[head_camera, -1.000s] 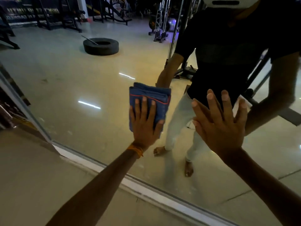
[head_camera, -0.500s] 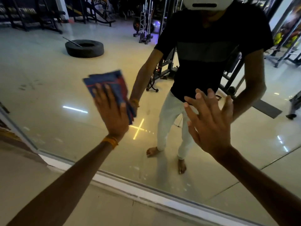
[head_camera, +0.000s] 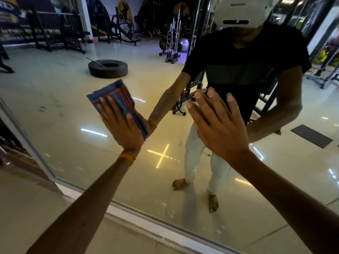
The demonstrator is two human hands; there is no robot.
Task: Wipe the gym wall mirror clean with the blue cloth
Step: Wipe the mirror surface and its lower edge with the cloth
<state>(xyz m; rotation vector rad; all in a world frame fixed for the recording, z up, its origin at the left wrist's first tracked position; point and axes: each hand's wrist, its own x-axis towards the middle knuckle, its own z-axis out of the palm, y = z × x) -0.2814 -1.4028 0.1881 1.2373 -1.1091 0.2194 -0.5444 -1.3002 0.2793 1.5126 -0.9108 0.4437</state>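
1. The left hand [head_camera: 122,129] lies with straight, spread fingers on the folded blue cloth with red stitching [head_camera: 111,93]. It pins the cloth flat against the large gym wall mirror [head_camera: 60,110] rather than gripping it.
2. The cloth now sits tilted, its top leaning left, just below the reflected black tyre [head_camera: 107,68]. A second ago it stood upright, lower on the glass and close to the reflected white trousers, so the stroke has swept left and upward.
3. The right hand [head_camera: 218,129], fingers straight and apart, appears braced flat on the glass as before. The gap between the hands has widened.
4. The wipe looks to be in mid-pass. Pale specks [head_camera: 166,205] near the white lower frame [head_camera: 117,210] suggest that band still needs cleaning.
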